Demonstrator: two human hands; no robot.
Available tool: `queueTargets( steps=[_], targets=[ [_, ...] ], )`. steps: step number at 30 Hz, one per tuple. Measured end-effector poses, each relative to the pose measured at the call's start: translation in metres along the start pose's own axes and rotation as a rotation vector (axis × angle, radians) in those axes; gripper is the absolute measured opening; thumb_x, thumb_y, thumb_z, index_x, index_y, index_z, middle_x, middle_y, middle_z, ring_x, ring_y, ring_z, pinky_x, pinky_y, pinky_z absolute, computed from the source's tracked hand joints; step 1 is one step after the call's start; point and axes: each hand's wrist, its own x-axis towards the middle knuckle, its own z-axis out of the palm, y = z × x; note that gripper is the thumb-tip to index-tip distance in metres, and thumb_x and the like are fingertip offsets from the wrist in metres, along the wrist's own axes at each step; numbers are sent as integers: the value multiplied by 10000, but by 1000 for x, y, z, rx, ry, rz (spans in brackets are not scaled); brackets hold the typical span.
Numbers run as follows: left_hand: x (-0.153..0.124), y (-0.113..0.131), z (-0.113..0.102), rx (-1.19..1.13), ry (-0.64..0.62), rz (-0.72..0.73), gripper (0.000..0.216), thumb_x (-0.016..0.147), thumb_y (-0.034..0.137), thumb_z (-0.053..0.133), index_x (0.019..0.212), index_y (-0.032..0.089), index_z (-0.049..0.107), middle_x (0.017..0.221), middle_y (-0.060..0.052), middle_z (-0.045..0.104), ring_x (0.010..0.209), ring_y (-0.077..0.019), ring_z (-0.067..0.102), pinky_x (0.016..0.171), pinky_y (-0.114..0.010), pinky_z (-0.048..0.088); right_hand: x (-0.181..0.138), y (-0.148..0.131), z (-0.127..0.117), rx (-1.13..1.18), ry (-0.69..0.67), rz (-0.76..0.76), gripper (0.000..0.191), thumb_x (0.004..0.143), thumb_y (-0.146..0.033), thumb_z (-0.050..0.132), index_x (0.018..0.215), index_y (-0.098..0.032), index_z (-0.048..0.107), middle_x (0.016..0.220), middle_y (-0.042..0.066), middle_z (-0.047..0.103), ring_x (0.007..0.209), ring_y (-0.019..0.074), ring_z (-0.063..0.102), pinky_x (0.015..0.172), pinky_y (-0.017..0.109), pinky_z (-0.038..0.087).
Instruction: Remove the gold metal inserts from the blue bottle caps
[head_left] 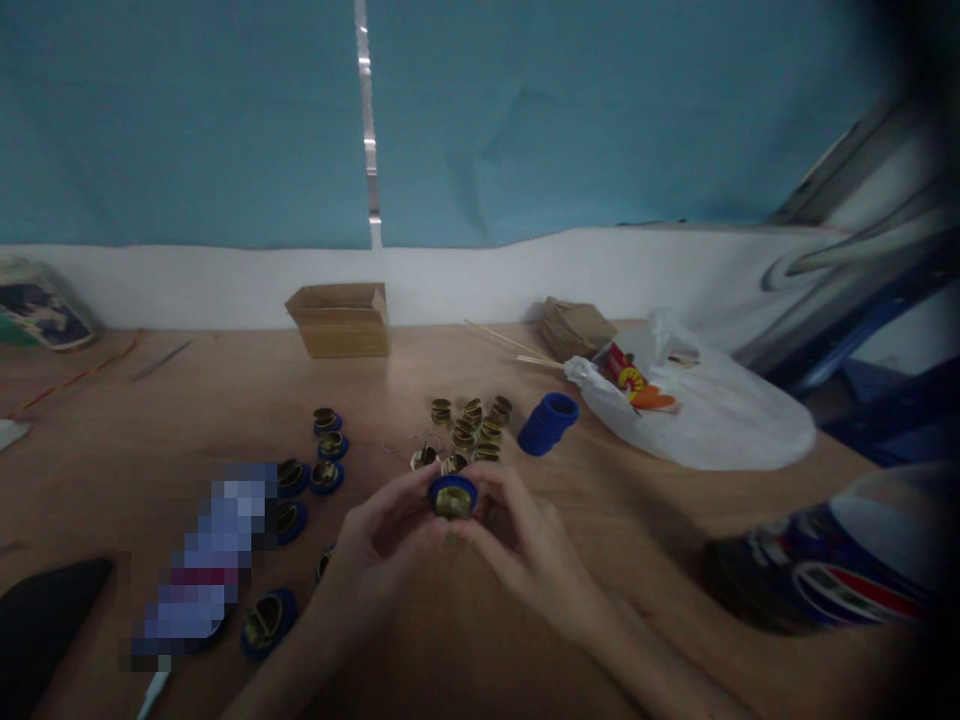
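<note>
My left hand [386, 530] and my right hand [517, 535] are both closed on one brass-coloured round metal piece with a blue ring [453, 497] around it. Fingertips press its rim from either side, low over the table's middle. Just beyond them lies a cluster of similar brass-coloured pieces [464, 433] without blue rings. A leaning stack of blue rings [548, 424] stands to the right of that cluster. Left of my hands, several ringed pieces [326, 476] are spread in a loose line, one partly hidden by my left wrist. Thin wire loops [420, 441] lie near the cluster.
An open cardboard box [345, 322] stands at the back, with a crumpled brown paper bag [574, 325] farther right. A white plastic bag [720, 410] and a large bottle [817, 560] occupy the right side. A pixelated device with a white cable [154, 692] lies left on the wooden table [637, 620].
</note>
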Motion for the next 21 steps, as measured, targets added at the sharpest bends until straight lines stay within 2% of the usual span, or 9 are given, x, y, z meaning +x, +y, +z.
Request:
queueTargets(
  steps=[4,7,11,14,17,21],
  targets=[
    [2,-2,-4,42,52,-2,203,827,159,656,1025,200,680,1034,-65,728,1011,-218,671,910,-339,514,0,-1,1,-25,0,-38,317,893,-210,600,1168,-266,454,944,8,633,788,148,619,695,275,502],
    [3,-1,-5,43,94,76,171,801,132,678,954,208,681,950,-28,729,932,-169,681,853,-273,529,1,-3,1,-43,36,-100,372,872,-211,628,1198,-258,456,1020,34,613,842,161,619,733,295,519],
    [1,-3,-3,54,95,186,214,809,85,657,956,241,652,1079,-7,701,1031,-143,653,902,-241,516,2,-7,0,-36,69,-176,405,868,-180,625,1232,-252,464,1158,66,582,1004,183,599,810,306,528],
    [-2,-6,-2,50,84,185,233,814,57,638,952,244,615,1190,-20,671,1114,-165,627,939,-278,512,2,-7,1,17,87,-196,414,873,-146,614,1246,-258,472,1198,66,577,1098,186,568,828,291,532],
    [-3,-8,-2,87,65,191,244,822,45,619,966,240,587,1236,-38,651,1165,-187,601,979,-315,493,1,-6,3,89,104,-188,393,871,-125,611,1220,-261,494,1189,59,580,1078,177,576,794,276,547],
    [-4,-10,-2,138,55,202,268,845,50,596,1009,260,570,1222,-21,655,1165,-169,597,974,-285,490,0,-6,7,163,117,-141,349,872,-113,605,1175,-262,517,1164,52,570,1027,167,590,772,277,557]
  ],
)
